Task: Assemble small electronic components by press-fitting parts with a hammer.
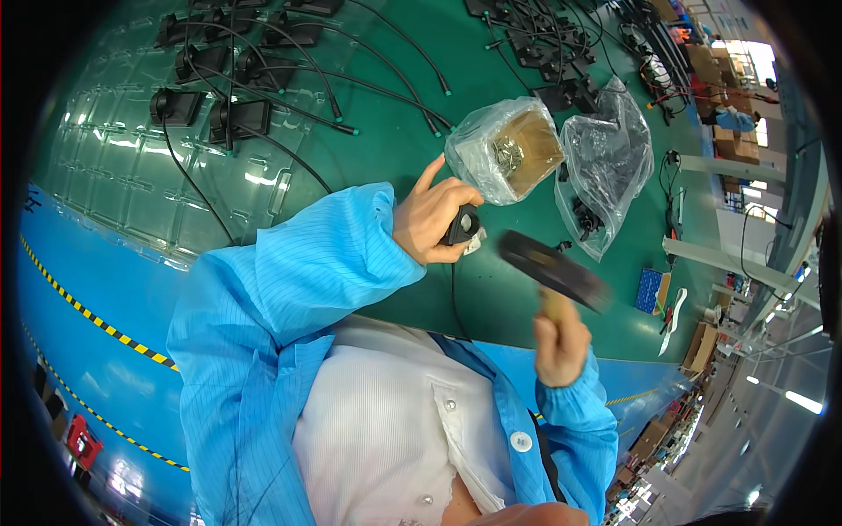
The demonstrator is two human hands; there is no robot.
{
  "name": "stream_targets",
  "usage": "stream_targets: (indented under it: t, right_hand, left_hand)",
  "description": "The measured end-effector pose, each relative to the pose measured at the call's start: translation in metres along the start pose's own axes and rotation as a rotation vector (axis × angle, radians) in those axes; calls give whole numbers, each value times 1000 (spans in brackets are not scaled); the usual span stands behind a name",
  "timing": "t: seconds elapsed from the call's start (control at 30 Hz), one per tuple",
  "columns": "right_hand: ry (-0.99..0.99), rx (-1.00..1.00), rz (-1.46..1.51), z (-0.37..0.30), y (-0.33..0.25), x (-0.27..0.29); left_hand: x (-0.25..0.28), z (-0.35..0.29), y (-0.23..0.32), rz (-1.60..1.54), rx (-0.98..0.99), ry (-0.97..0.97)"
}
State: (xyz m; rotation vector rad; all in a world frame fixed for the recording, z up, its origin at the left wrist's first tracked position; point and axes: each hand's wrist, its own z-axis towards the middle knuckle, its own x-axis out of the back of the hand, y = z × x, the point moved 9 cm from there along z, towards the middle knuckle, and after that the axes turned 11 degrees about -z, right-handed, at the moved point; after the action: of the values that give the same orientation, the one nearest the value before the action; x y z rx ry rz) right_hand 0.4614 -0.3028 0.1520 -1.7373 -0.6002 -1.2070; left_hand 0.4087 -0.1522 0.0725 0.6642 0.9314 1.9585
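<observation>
Head view: I see a green table [623,311], its near edge between the left hand [434,215] and the body, its surface stretching right past the right hand [561,342]. Left of the left hand lies a clear plastic tray [132,206]; just beyond its fingers, a bag-lined box [537,153]. The right hand grips a hammer [553,270], blurred; the left holds a small black part [456,230], partly hidden by fingers.

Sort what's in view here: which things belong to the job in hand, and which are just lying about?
Seemingly in use:
hammer in right grip
black part in left grip
possibly the open bagged box

Seemingly lying about:
clear plastic bag
blue box
white strip
</observation>
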Motion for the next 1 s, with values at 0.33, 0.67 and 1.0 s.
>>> stream_targets:
  t: [0.33, 0.67, 1.0]
  right_hand:
    - [158, 69, 72, -1, -2, 16]
    - [115, 46, 37, -5, -1, 13]
    - [77, 44, 39, 4, -6, 14]
  left_hand:
    - [0, 2, -1, 15, 14, -3]
    - [0, 1, -2, 30, 9, -6]
    - [2, 5, -2, 23, -2, -6]
